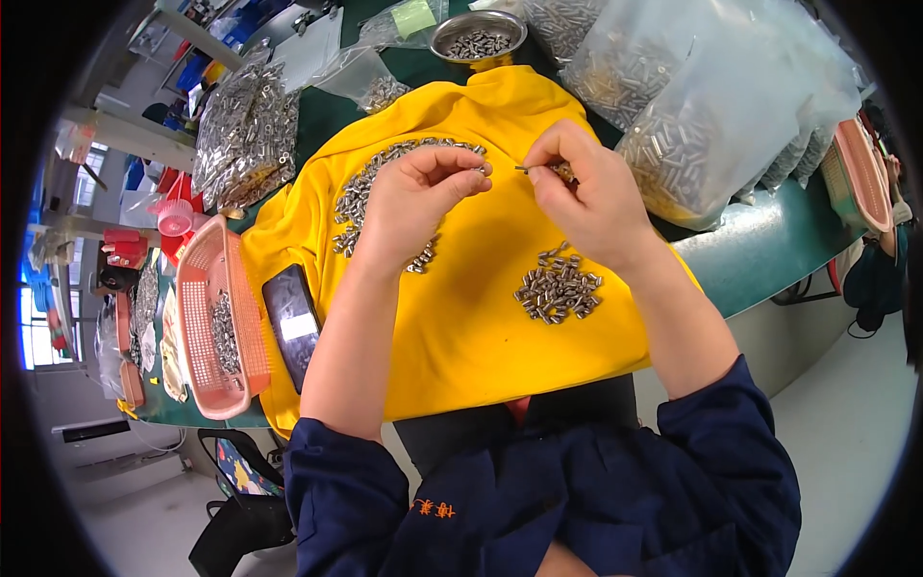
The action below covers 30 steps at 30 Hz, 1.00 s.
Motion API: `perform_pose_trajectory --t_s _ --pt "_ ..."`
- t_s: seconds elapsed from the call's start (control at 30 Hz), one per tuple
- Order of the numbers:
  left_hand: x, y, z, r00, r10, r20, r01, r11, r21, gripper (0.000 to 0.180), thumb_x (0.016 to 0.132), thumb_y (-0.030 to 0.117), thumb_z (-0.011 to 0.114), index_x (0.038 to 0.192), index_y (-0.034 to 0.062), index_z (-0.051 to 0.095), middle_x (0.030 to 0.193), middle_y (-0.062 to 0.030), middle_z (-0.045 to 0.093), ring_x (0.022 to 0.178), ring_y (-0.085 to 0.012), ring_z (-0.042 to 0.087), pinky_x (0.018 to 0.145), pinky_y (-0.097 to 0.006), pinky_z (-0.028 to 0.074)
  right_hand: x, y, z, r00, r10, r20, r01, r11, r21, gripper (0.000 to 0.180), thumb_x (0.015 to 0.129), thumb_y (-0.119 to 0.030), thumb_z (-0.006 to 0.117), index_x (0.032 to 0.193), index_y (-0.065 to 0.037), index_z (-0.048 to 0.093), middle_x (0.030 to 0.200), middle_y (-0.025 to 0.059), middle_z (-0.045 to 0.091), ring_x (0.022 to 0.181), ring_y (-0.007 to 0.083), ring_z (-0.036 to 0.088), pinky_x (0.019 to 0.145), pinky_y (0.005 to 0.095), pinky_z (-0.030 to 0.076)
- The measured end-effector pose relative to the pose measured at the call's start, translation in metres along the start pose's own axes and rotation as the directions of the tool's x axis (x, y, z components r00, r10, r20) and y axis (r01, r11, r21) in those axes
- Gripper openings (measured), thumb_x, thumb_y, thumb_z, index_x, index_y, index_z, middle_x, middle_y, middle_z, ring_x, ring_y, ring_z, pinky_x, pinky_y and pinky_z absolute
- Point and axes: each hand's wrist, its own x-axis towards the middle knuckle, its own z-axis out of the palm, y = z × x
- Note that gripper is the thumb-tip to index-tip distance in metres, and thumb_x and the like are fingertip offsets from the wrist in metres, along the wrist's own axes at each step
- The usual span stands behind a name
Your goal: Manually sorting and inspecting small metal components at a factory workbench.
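Note:
Over a yellow cloth (461, 327), my left hand (413, 197) pinches a small shiny metal piece (482, 170) between thumb and fingertips. Facing it, my right hand (591, 197) is closed on a short thin dark metal pin (522, 169), whose tip points at the left hand. A narrow gap separates the two pieces. Something small and metallic shows under the curled right fingers, too hidden to name. Partly behind my left hand spreads a curved pile of small metal cylinders (354, 200). Below my right hand lies a second pile of similar cylinders (558, 291).
A steel bowl (440, 46) of metal pieces stands at the back. Large clear bags (673, 144) of cylinders fill the far right, and a bag of metal parts (248, 135) lies far left. A pink basket (252, 337) and a phone (291, 322) flank my left forearm.

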Motion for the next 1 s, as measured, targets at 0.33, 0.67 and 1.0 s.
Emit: perform_pose_trajectory --t_s 0.33,0.67,1.0 --pt "-0.005 -0.001 0.012 0.992 0.089 0.094 -0.073 0.984 -0.162 0.013 0.075 -0.003 0.056 0.088 -0.0030 0.056 0.083 -0.0087 0.060 0.076 -0.0150 0.059 0.070 -0.023 0.047 -0.001 0.000 0.001 0.992 0.083 0.099 -0.097 0.986 0.139 0.006 0.075 -0.002 0.046 0.080 -0.002 0.047 0.071 0.0022 0.048 0.062 0.0088 0.043 0.055 0.0204 0.036" --pt "-0.010 -0.006 0.013 0.995 0.089 0.052 -0.089 0.996 -0.005 0.010 0.073 -0.003 0.058 0.083 -0.0033 0.059 0.079 -0.0082 0.061 0.072 -0.0118 0.059 0.067 -0.021 0.047 -0.003 -0.001 0.009 0.993 -0.026 0.114 0.044 0.987 -0.157 0.006 0.073 -0.008 0.046 0.076 -0.003 0.045 0.065 0.0135 0.053 0.060 0.0298 0.052 0.053 0.0353 0.041" --pt "-0.001 -0.018 0.008 0.994 0.099 0.053 -0.099 0.995 0.004 0.010 0.071 0.000 0.059 0.080 -0.0017 0.057 0.076 -0.0058 0.060 0.068 -0.0101 0.057 0.064 -0.020 0.045 -0.004 0.005 0.008 0.995 0.013 0.101 -0.003 0.994 -0.105 0.007 0.073 -0.008 0.047 0.078 -0.003 0.045 0.066 0.0133 0.054 0.062 0.0304 0.053 0.054 0.0358 0.040"
